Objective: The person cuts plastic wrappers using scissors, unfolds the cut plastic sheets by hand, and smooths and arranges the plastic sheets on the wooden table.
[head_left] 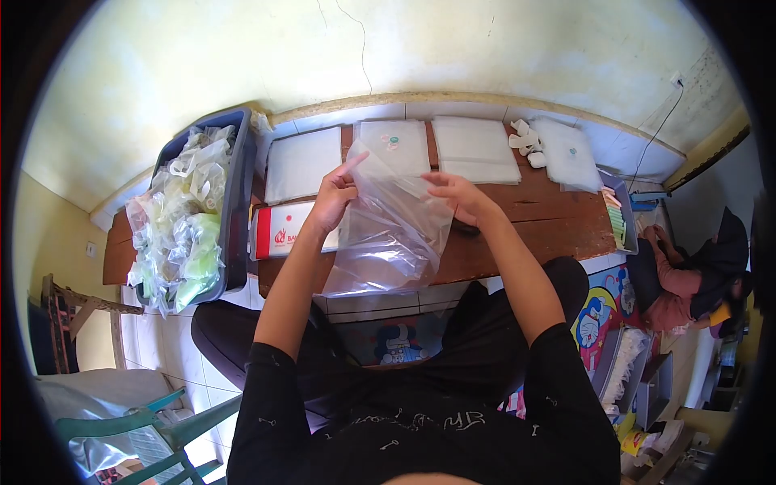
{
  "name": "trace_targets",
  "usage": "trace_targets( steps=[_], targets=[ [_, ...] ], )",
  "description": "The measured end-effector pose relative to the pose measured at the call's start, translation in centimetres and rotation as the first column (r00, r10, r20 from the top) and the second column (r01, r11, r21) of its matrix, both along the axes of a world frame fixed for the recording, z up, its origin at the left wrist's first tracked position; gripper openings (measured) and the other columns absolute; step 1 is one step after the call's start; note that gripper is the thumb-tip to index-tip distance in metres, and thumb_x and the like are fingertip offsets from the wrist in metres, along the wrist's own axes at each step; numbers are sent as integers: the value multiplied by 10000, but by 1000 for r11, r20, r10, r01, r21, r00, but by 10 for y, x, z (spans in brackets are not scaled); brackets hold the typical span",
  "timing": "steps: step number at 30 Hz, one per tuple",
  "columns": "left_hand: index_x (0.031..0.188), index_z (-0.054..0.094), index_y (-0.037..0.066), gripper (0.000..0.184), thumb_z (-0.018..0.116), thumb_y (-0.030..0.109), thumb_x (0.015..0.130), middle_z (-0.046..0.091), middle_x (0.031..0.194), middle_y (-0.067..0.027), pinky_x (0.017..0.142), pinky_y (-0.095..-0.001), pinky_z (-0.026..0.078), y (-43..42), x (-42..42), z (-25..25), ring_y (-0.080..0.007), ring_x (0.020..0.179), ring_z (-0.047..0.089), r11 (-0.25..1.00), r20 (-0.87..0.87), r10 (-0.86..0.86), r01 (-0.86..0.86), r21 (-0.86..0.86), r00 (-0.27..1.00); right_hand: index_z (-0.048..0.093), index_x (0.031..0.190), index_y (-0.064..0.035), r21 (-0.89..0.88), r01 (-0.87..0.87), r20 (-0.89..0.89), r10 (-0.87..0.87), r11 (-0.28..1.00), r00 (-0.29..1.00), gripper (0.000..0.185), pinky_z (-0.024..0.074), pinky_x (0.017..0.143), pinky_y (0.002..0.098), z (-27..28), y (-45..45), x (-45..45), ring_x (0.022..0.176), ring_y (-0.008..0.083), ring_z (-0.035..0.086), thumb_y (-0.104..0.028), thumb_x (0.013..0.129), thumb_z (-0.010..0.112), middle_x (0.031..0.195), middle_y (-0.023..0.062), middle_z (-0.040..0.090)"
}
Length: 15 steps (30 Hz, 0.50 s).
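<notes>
A large clear plastic bag (388,250) hangs in front of me over the bench's near edge, creased and shiny low down. My left hand (333,198) is at its left edge, closed on the film with the index finger pointing up. At the bag's upper right is my right hand (461,198), its fingers apart and nothing visibly gripped. Behind the bag lie flat stacks of clear bags: a left stack (303,164), a middle stack (392,129) with small green and pink items on it, and a right stack (475,149).
The wooden bench (550,218) bears a red-and-white box (283,230), white rolled pieces (525,139) and another bag stack (570,153). A dark bin (240,202) of filled bags stands left. A green chair (162,428) is lower left. Another person (687,275) sits at right.
</notes>
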<state>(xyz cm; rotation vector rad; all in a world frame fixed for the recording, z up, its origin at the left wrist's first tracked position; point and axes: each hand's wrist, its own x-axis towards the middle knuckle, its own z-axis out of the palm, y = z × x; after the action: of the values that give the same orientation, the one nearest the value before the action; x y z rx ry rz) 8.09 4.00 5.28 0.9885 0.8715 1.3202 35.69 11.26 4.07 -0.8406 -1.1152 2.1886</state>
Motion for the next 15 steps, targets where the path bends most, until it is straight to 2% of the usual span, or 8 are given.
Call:
trace_targets(
  steps=[2, 3, 4, 6, 9, 12, 14, 15],
  targets=[
    [1388, 504, 69, 709, 475, -121, 705, 666, 917, -47, 615, -244, 512, 2, -6, -14, -113, 740, 622, 997, -143, 38, -47, -63, 989, 486, 1309, 28, 82, 88, 46, -92, 993, 995, 465, 567, 758, 312, 2, 7, 7, 889, 196, 663, -28, 879, 655, 1056, 126, 641],
    [1388, 504, 69, 709, 475, -121, 705, 666, 917, -47, 615, -244, 512, 4, -6, -23, -113, 740, 622, 997, -142, 40, -49, -62, 989, 505, 1291, 32, 169, 172, 80, -188, 970, 979, 460, 566, 757, 307, 4, 12, 8, 890, 186, 661, 13, 859, 661, 1024, 118, 649],
    [1379, 500, 58, 680, 486, -111, 721, 662, 904, -53, 613, -247, 513, 4, -5, -28, -124, 733, 625, 987, -181, 89, -111, -118, 979, 505, 1291, 32, 170, 170, 81, -186, 971, 979, 460, 566, 757, 307, 5, 14, 7, 890, 186, 661, 13, 859, 661, 1024, 118, 649],
    [1371, 495, 48, 651, 497, -100, 737, 658, 892, -58, 611, -250, 513, 3, -6, -37, -135, 725, 628, 969, -221, 137, -176, -171, 966, 573, 1171, 58, 577, 290, 122, -432, 763, 894, 370, 565, 758, 282, 6, 20, 4, 807, 161, 665, 75, 813, 663, 956, 101, 661],
    [1409, 423, 43, 636, 592, -37, 801, 665, 893, -81, 609, -263, 520, -4, 6, -37, -154, 726, 643, 951, -214, 145, -196, -238, 966, 617, 1064, 51, 610, 388, -3, -488, 691, 873, 249, 559, 740, 268, 12, 29, -7, 800, 156, 672, 63, 819, 658, 927, 90, 667],
    [1446, 351, 45, 712, 696, 36, 824, 677, 885, -88, 619, -268, 530, -9, 12, -40, -158, 745, 656, 966, -226, 30, -86, -244, 974, 630, 1018, 48, 641, 409, -51, -496, 649, 867, 186, 551, 746, 258, 31, 33, -13, 814, 156, 679, 42, 835, 664, 939, 90, 675],
    [1452, 323, 36, 776, 755, 67, 808, 686, 901, -90, 630, -264, 538, -12, 16, -47, -159, 769, 666, 983, -342, -90, 29, -179, 935, 635, 1015, 43, 643, 440, -109, -493, 627, 863, 172, 544, 758, 257, 51, 25, -18, 822, 152, 677, 42, 844, 657, 952, 92, 677],
    [1373, 450, 22, 648, 742, 19, 794, 688, 872, -74, 625, -251, 537, -13, 21, -51, -144, 760, 666, 973, -377, -47, -43, -227, 925, 640, 1013, 39, 642, 471, -167, -490, 604, 856, 160, 537, 770, 256, 61, 21, -20, 830, 148, 675, 42, 854, 651, 965, 94, 680]
  ],
)
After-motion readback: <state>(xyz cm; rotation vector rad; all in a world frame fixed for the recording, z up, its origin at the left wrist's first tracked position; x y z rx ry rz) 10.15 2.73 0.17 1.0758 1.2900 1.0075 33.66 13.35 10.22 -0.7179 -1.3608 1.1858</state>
